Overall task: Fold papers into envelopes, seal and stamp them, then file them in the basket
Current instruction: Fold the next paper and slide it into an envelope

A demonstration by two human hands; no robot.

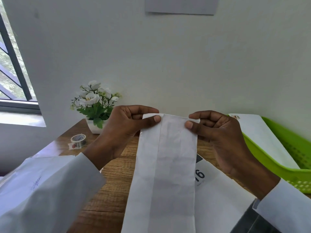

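White sleeves fill the bottom corners of the head view, the left sleeve [48, 187] broad and close, the right sleeve [286, 204] lower at the edge. Between them a long folded paper [166, 174] hangs upright above the bench [107, 190], its side flaps folded inward so a lengthwise seam runs down its face. Both hands hold its top edge. The left hand [121, 126] pinches the upper left corner, thumb on the front and fingers curled behind. The right hand [217, 130] pinches the upper right corner the same way, thumb pressed on the front.

Under the paper's right side a white sheet printed with the number 16 [212, 187] lies flat on the wooden bench. At the right stands a green basket [269, 158], with a white envelope [262, 140] resting in it, a small sticker at its far corner. At the left lie more white papers [50, 153], partly hidden by the sleeve. Farther back, a roll of patterned tape [78, 139] sits on the bench, near a white pot of white flowers [95, 105] against the wall. A window [11, 68] shows at far left.
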